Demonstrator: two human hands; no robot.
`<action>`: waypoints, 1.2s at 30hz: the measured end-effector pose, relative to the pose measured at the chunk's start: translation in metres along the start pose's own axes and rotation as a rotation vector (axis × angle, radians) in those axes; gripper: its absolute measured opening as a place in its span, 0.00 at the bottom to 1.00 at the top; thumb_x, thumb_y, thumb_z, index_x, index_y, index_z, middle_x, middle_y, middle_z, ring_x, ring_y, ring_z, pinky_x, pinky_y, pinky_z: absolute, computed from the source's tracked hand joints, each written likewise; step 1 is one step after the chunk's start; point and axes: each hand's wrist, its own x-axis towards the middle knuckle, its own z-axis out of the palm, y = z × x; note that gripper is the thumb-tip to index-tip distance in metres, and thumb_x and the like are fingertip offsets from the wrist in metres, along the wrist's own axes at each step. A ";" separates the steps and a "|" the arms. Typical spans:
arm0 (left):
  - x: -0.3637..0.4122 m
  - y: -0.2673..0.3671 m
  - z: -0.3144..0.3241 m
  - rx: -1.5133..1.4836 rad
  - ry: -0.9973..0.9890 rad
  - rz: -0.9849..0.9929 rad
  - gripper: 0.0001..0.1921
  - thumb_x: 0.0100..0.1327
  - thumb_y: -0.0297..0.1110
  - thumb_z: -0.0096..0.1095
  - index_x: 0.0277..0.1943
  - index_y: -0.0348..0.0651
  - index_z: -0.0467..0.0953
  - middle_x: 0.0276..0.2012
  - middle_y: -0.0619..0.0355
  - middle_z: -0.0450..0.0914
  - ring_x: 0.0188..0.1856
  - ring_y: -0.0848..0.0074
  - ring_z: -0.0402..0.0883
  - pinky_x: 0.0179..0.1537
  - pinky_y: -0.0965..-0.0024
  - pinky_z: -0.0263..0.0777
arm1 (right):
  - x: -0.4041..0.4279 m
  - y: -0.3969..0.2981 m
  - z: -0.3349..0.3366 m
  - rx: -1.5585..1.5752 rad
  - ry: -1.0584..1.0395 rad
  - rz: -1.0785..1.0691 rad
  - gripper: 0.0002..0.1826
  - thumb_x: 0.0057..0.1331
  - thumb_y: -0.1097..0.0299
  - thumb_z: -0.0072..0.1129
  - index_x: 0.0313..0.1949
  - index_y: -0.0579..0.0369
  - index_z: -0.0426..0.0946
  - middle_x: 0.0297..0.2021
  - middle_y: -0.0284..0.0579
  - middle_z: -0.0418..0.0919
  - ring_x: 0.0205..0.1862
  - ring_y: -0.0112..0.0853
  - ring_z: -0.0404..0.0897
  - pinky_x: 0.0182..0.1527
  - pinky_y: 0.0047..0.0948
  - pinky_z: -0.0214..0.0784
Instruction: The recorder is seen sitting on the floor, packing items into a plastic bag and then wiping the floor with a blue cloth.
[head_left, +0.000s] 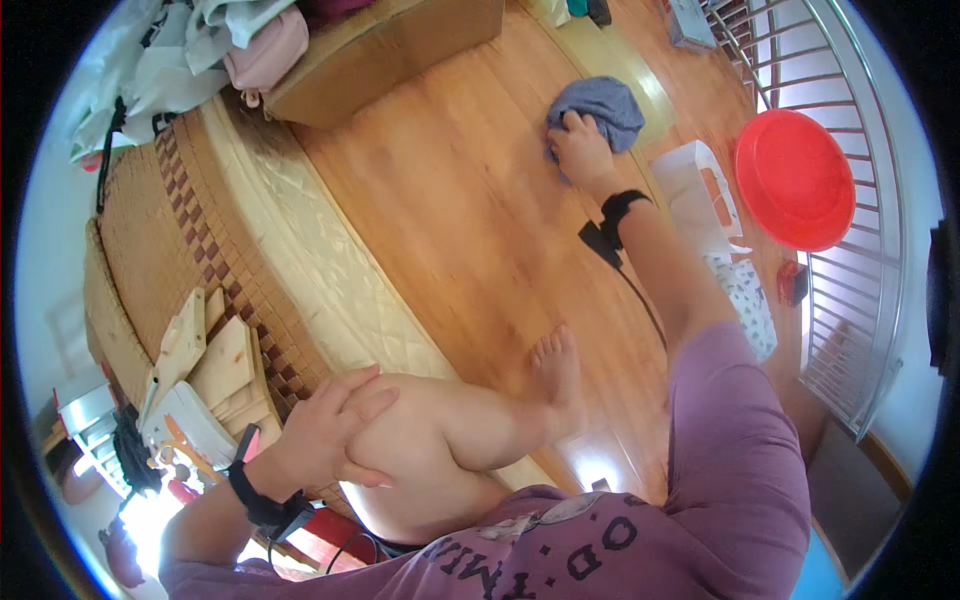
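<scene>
On the wooden floor (450, 195) at the upper right lies a bunched grey-blue cloth (611, 109). My right hand (581, 150) rests on its near left side with the fingers curled into the fabric, my arm stretched out. A black strap with a small black device and a cable is on that wrist. My left hand (337, 427) lies spread on my bent knee and holds nothing; a black strap with a device is on that wrist too. My bare foot (556, 360) is on the floor between the two arms.
A cardboard box (397, 60) stands at the top. Left are a woven mat (217, 225) on a pale mattress, wooden boards (225, 360) and plastic bags (165, 75). Right are a white paper bag (686, 187), a red basin (795, 180) and a metal railing (877, 187).
</scene>
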 end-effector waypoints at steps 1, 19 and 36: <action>-0.002 0.001 0.000 0.000 -0.008 0.000 0.50 0.36 0.60 0.75 0.63 0.46 0.66 0.62 0.44 0.63 0.58 0.50 0.68 0.54 0.56 0.69 | 0.008 0.001 -0.002 -0.009 0.045 -0.011 0.10 0.56 0.70 0.57 0.38 0.49 0.82 0.42 0.45 0.70 0.47 0.45 0.70 0.47 0.39 0.74; -0.003 0.004 -0.001 0.010 -0.033 -0.041 0.51 0.35 0.61 0.76 0.63 0.46 0.65 0.62 0.43 0.63 0.59 0.50 0.68 0.54 0.56 0.69 | -0.013 0.040 0.000 0.026 0.200 0.405 0.11 0.56 0.65 0.59 0.40 0.47 0.79 0.40 0.55 0.73 0.44 0.51 0.74 0.45 0.45 0.70; -0.004 0.005 0.005 0.030 0.040 0.060 0.50 0.37 0.65 0.72 0.63 0.46 0.67 0.61 0.43 0.65 0.58 0.50 0.69 0.55 0.55 0.68 | -0.377 0.166 -0.053 -0.163 -0.046 1.015 0.11 0.60 0.64 0.54 0.36 0.58 0.77 0.38 0.59 0.78 0.39 0.52 0.78 0.40 0.45 0.71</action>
